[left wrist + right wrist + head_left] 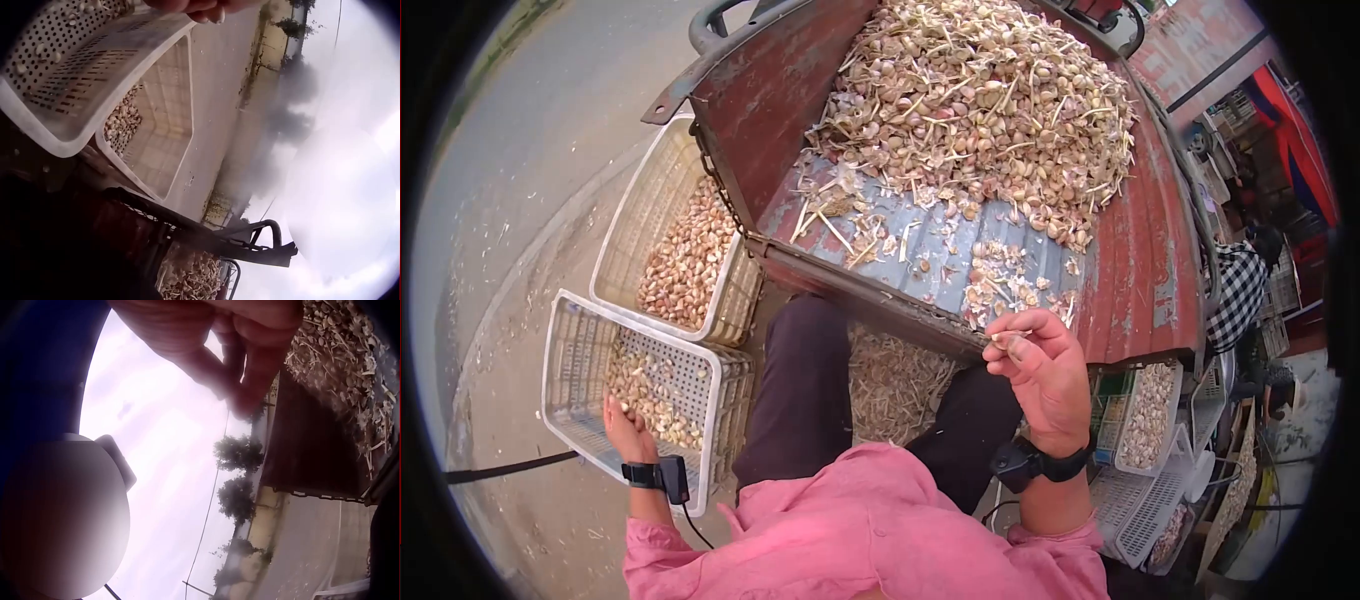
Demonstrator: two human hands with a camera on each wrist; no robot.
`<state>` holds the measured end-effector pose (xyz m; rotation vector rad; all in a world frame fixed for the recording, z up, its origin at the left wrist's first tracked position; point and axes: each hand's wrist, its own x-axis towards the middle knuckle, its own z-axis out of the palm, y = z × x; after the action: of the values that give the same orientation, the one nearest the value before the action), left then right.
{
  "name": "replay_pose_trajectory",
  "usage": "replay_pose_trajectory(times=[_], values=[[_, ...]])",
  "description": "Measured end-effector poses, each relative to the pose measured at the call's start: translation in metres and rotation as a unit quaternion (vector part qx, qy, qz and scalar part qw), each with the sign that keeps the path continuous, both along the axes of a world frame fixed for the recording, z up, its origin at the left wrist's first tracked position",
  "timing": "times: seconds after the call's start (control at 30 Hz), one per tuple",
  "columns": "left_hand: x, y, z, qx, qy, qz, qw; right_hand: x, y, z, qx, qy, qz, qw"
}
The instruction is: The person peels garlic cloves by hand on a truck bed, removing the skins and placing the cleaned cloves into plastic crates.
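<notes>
My left hand (630,432) is over the near side of a pale plastic crate (718,400) with loose cloves (650,385). In the left wrist view its fingers (203,7) show only at the top edge, a small pale spot at one tip; whether that is a nail or a clove I cannot tell. My right hand (1045,385), raised by the front edge of the red metal cart bed (1135,280), pinches a small, thin garlic piece (1008,338) between thumb and fingers. In the right wrist view the right hand's fingertips (237,403) meet, the piece hidden.
A large garlic heap (990,110) fills the back of the cart bed, with scraps near its front edge. A second crate (615,250) of reddish cloves stands behind the left one. More crates (1145,420) stand at the right; a person in a checked shirt (1238,290) is beyond.
</notes>
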<state>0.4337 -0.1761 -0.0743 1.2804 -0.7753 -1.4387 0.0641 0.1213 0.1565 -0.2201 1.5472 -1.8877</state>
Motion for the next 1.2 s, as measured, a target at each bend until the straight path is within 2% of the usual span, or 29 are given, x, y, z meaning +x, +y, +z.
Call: replay_pose_trajectory(times=[0.03,0.1,0.13,0.2,0.23,0.27,0.3,0.33,0.4,0.47,0.57,0.67,0.8,0.87,0.93,0.97,1.03,1.07,1.1,1.13,1.17,1.2], values=[[-0.006,-0.005,-0.006,0.002,0.009,-0.015,1.0,0.003,0.001,0.003,0.002,0.009,-0.015,1.0],[-0.013,-0.007,-0.009,0.093,0.118,-0.01,0.989,0.007,0.001,0.009,-0.022,0.032,-0.005,0.999],[-0.028,-0.004,0.001,0.095,0.12,-0.012,0.988,0.01,0.004,0.013,-0.021,0.035,-0.007,0.999],[-0.079,0.0,0.024,0.105,0.229,-0.097,0.963,0.019,0.009,0.022,-0.096,0.11,0.015,0.989],[-0.105,0.007,0.039,0.106,0.261,-0.14,0.949,0.025,0.017,0.022,-0.145,0.182,0.023,0.972],[-0.132,0.016,0.056,0.11,0.29,-0.182,0.933,0.026,0.018,0.027,-0.256,0.202,0.101,0.94],[-0.159,0.027,0.073,0.133,0.31,-0.216,0.916,0.025,0.02,0.034,-0.361,0.216,0.176,0.89],[-0.186,0.039,0.088,0.156,0.326,-0.25,0.898,0.0,0.024,0.048,-0.4,0.242,0.377,0.8],[-0.234,0.063,0.11,0.21,0.322,-0.299,0.873,0.012,0.023,0.074,-0.408,0.2,0.367,0.812],[-0.273,0.087,0.118,0.211,0.344,-0.387,0.829,0.014,0.02,0.081,-0.417,0.248,0.345,0.803],[-0.325,0.122,0.135,0.255,0.269,-0.456,0.809,0.005,0.017,0.078,-0.425,0.294,0.32,0.794],[-0.364,0.147,0.128,0.29,0.251,-0.529,0.757,-0.01,0.012,0.068,-0.444,0.279,0.321,0.789],[-0.403,0.168,0.112,0.295,0.207,-0.588,0.724,-0.025,0.01,0.058,-0.429,0.295,0.281,0.806],[-0.416,0.17,0.101,0.298,0.219,-0.607,0.703,-0.038,0.008,0.053,-0.416,0.291,0.273,0.817],[-0.424,0.168,0.095,0.299,0.219,-0.612,0.699,-0.057,0.007,0.043,-0.436,0.231,0.354,0.794],[-0.43,0.168,0.089,0.304,0.221,-0.614,0.694,-0.063,0.009,0.034,-0.43,0.231,0.352,0.798],[-0.432,0.164,0.075,0.345,0.255,-0.598,0.677,-0.069,0.01,0.017,-0.357,0.343,0.203,0.845],[-0.433,0.164,0.071,0.347,0.255,-0.596,0.678,-0.058,0.004,0.012,-0.053,0.433,0.077,0.897],[-0.436,0.163,0.069,0.38,0.279,-0.586,0.659,-0.068,-0.013,-0.001,0.173,0.549,0.039,0.817],[-0.439,0.16,0.067,0.412,0.303,-0.575,0.639,-0.083,-0.02,-0.03,0.208,0.559,0.013,0.802],[-0.438,0.155,0.072,0.436,0.313,-0.57,0.622,-0.089,-0.027,-0.053,0.246,0.492,0.017,0.835],[-0.438,0.153,0.07,0.436,0.313,-0.568,0.624,-0.102,-0.029,-0.077,0.226,0.421,0.002,0.879]])
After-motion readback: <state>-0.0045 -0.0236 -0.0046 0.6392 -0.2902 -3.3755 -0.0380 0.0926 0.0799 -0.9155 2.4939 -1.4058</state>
